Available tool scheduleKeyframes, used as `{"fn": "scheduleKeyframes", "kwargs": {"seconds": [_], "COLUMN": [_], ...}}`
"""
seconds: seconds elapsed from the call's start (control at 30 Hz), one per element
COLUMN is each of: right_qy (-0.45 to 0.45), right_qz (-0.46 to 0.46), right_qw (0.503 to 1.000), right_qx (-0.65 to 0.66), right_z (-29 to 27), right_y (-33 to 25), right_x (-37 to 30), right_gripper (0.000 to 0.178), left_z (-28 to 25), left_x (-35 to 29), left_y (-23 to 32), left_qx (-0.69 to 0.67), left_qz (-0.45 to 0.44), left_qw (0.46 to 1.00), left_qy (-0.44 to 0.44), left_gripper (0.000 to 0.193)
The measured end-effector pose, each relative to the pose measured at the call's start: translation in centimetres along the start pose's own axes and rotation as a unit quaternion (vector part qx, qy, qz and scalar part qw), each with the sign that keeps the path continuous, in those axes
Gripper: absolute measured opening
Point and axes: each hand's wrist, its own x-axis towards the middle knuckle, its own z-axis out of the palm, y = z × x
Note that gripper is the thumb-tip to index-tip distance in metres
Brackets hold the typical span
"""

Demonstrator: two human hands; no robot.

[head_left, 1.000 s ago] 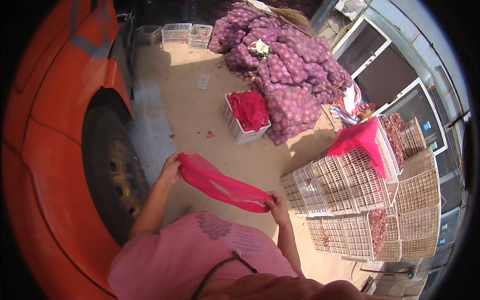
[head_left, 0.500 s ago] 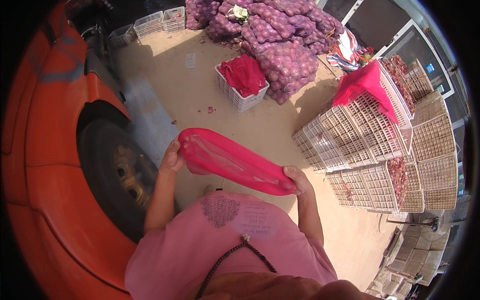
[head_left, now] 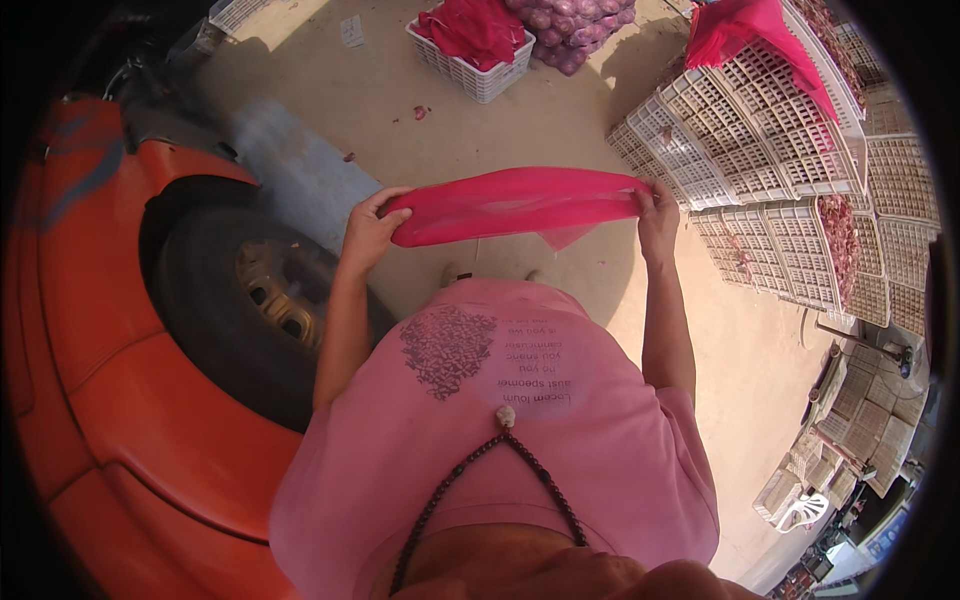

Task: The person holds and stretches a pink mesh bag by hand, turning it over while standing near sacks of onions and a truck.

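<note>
A pinkish-red mesh bag [head_left: 510, 205] is stretched sideways between my two hands, out in front of my body. My left hand [head_left: 378, 228] grips one end, thumb on top and fingers behind. On the other end, my right hand [head_left: 657, 220] is closed around the edge. The bag's mouth shows as a narrow sheer slit, and a loose corner hangs below its middle. Beyond it on the floor stands a white plastic crate [head_left: 480, 82] heaped with red mesh bags [head_left: 478, 30].
To my left is an orange vehicle [head_left: 170, 370] with a black wheel [head_left: 250, 300]. Stacked white crates [head_left: 740, 130] rise on the right, red mesh [head_left: 750, 35] draped over the top. A filled sack of purple onions [head_left: 570, 30] sits behind the crate of bags.
The mesh bag has gone from slanted to nearly level and is pulled wider, its mouth narrowed. Both hands are farther apart; the right one has risen. My view has tilted down toward my body.
</note>
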Motion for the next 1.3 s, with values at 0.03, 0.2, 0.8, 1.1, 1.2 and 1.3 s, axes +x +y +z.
{"fn": "scheduleKeyframes", "kwargs": {"seconds": [0.03,0.2,0.8,1.1,1.2,1.3], "right_qy": [0.016,-0.273,-0.044,-0.415,-0.282,-0.122], "right_qz": [0.048,0.309,0.242,0.076,0.065,0.119], "right_qw": [0.991,0.793,0.845,0.898,0.956,0.985], "right_qx": [0.121,0.449,0.475,0.121,-0.035,0.011], "right_z": [-0.3,-1.2,-1.0,0.7,0.4,-0.9], "right_y": [-0.6,-4.7,-2.0,-5.0,-4.3,-2.3], "right_x": [0.2,-1.1,-1.3,-5.7,-3.9,-1.2], "right_gripper": [0.016,0.030,0.016,0.026,0.025,0.023], "left_z": [0.8,0.7,0.7,-3.2,-2.7,-2.4], "left_x": [-0.2,1.1,-2.6,0.8,-0.7,-1.7], "left_y": [0.2,-3.3,-2.4,-1.7,-1.8,-2.4], "left_qx": [0.111,0.224,-0.293,-0.663,-0.594,-0.375], "left_qz": [0.009,0.046,-0.161,-0.003,-0.022,-0.098], "left_qw": [0.994,0.959,0.925,0.728,0.794,0.892], "left_qy": [-0.022,0.166,-0.182,-0.171,-0.126,-0.231], "left_gripper": [0.022,0.019,0.046,0.041,0.045,0.048]}}
